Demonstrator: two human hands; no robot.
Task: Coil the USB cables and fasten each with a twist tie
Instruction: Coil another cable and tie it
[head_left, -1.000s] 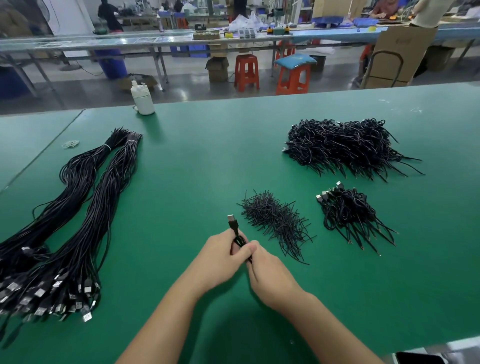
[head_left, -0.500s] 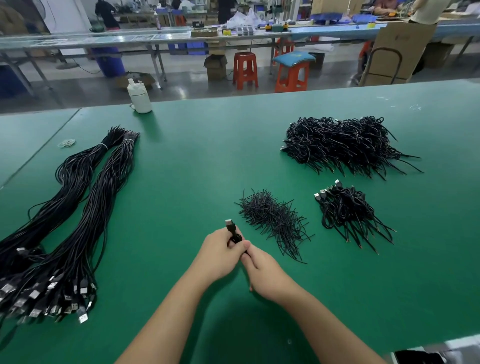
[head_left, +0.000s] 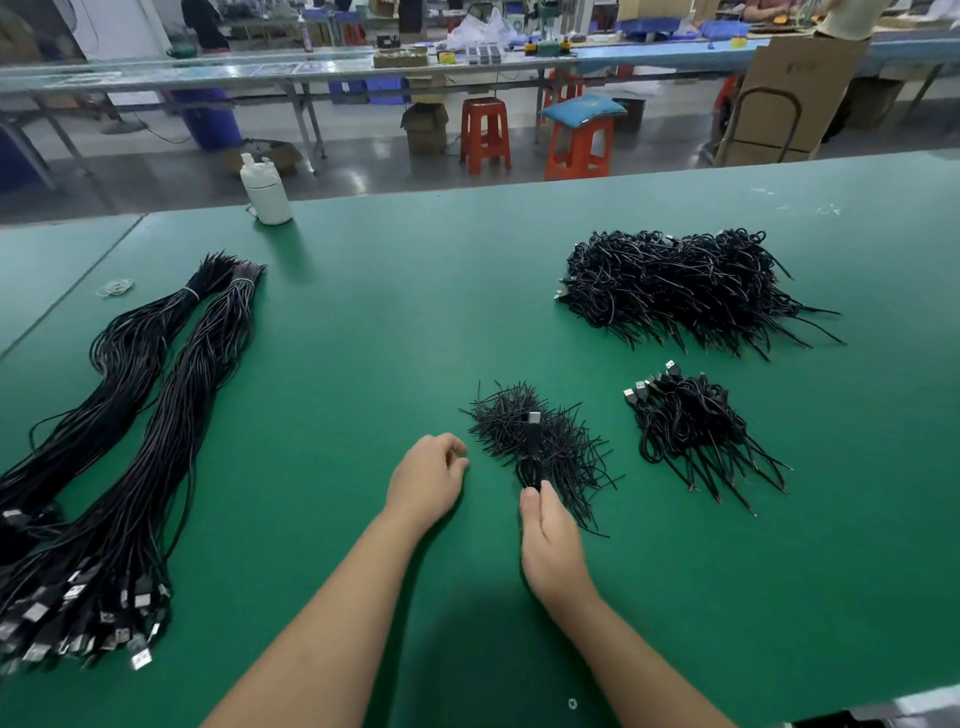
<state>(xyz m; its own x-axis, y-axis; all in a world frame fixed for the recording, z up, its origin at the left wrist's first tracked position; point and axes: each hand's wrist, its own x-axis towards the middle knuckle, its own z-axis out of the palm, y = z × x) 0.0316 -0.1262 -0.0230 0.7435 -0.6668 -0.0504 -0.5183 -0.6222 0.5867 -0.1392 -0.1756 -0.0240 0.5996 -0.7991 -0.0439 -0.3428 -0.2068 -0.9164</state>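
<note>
My right hand pinches the lower end of a coiled black USB cable. The coil points away from me, its plug over the loose pile of black twist ties. My left hand rests on the green table just left of that pile, fingers loosely curled and holding nothing. Two long bundles of uncoiled USB cables lie at the left. A small heap of coiled cables sits to the right of the ties, and a large heap of coiled cables lies behind it.
A white bottle stands near the table's far edge at the left. A few rubber bands lie beside the long bundles. Beyond the table are red stools, workbenches and cardboard boxes.
Both hands held the coiled cable together before. My left hand has let go and stays at the left, while my right hand has carried the coil rightward over the twist ties.
</note>
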